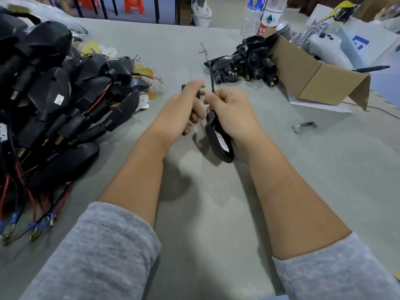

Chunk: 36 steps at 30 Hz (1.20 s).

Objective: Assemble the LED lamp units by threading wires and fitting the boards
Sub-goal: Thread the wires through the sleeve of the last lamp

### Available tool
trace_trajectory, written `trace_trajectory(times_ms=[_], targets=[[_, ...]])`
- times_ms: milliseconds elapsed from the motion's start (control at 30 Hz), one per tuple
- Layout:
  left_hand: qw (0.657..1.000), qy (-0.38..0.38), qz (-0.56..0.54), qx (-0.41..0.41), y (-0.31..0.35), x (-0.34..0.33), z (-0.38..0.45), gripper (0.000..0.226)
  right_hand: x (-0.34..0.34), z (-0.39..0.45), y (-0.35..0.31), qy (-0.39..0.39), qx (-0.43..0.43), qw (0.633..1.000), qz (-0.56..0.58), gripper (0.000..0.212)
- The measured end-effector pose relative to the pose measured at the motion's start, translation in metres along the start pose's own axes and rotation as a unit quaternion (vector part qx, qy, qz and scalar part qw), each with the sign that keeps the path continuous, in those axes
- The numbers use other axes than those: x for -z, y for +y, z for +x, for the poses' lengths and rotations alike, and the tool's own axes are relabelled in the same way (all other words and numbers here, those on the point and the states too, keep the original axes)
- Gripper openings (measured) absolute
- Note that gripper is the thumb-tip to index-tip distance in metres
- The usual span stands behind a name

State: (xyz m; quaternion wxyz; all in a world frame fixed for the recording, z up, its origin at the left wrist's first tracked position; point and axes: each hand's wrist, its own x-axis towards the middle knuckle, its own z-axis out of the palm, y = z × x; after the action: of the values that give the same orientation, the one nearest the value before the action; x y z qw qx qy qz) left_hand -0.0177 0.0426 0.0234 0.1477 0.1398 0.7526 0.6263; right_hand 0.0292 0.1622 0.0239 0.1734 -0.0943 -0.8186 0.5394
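Two bare hands met above the middle of a grey desk [216,213], forearms reaching out of grey sleeves [97,252]. The right hand [231,113] had its fingers curled round a black lamp housing [218,144], which hung tilted below the palm just above the desk, a sliver of white board showing inside its rim; the same hand pinched a dark wire [211,72] that ran up and away from the fingers, ending in a reddish tip. The left hand [184,105] had its fingers closed on a small black stem piece [198,94] with a brass-coloured threaded end, held just beside the right thumb; motion blur hid how the two parts joined. To the left lay a large heap of finished black lamp units [49,94] with red and black leads ending in blue-sleeved connectors [34,228], and near the heap, loose yellow-backed LED boards [151,83]. At the far right, a pile of black stems with brass ends [249,68] spilled beside an open cardboard box [313,76]. Two plastic water bottles [264,16] stood behind that pile. A small metal bracket [305,126] lay alone on the desk to the right of the hands
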Motion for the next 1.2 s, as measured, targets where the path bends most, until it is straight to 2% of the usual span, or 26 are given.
trace_trajectory(times_ms=[67,167,267,367,533,600,667,733,767,833,933,967,1067,1200], targets=[[0.995,0.076,-0.068,0.016,-0.002,0.002,0.006,0.054,-0.002,-0.001,0.0,-0.049,0.008,0.998,-0.036,0.031],[0.959,0.085,-0.264,0.047,-0.002,0.01,0.01,0.044,-0.006,-0.006,-0.002,-0.133,0.025,0.988,-0.077,0.029],[0.909,0.104,-0.404,0.023,-0.005,0.019,0.011,0.034,-0.004,-0.009,-0.006,-0.185,0.017,0.979,-0.085,0.016],[0.883,0.142,-0.447,0.007,-0.005,0.023,0.011,0.029,-0.003,-0.01,-0.01,-0.205,0.008,0.975,-0.084,0.008],[0.838,0.168,-0.518,-0.032,-0.002,0.024,0.011,0.031,0.003,-0.013,-0.011,-0.261,-0.02,0.965,-0.031,0.014],[0.847,0.179,-0.5,-0.035,-0.002,0.023,0.014,0.033,0.008,-0.013,-0.013,-0.315,-0.038,0.948,-0.03,0.016],[0.87,0.199,-0.449,-0.024,-0.002,0.023,0.016,0.033,0.013,-0.013,-0.014,-0.36,-0.04,0.929,-0.078,0.018],[0.899,0.218,-0.38,-0.019,-0.004,0.025,0.017,0.031,0.017,-0.012,-0.015,-0.369,-0.049,0.925,-0.078,0.026],[0.914,0.229,-0.333,-0.023,-0.005,0.026,0.018,0.029,0.018,-0.01,-0.014,-0.35,-0.06,0.933,-0.056,0.03],[0.94,0.245,-0.234,-0.043,-0.007,0.026,0.018,0.025,0.015,-0.002,-0.013,-0.264,-0.074,0.961,-0.03,0.029],[0.968,0.228,-0.08,-0.071,-0.012,0.02,0.021,0.025,0.006,0.019,-0.004,-0.101,-0.032,0.988,-0.11,0.021],[0.974,0.215,-0.026,-0.073,-0.014,0.017,0.021,0.025,0.002,0.025,-0.001,-0.077,-0.007,0.985,-0.154,0.026],[0.976,0.194,0.069,-0.068,-0.018,0.012,0.02,0.024,-0.008,0.043,0.008,-0.091,0.046,0.954,-0.283,0.049],[0.976,0.19,0.06,-0.089,-0.019,0.009,0.019,0.019,-0.022,0.055,0.019,-0.066,0.048,0.917,-0.391,0.048]])
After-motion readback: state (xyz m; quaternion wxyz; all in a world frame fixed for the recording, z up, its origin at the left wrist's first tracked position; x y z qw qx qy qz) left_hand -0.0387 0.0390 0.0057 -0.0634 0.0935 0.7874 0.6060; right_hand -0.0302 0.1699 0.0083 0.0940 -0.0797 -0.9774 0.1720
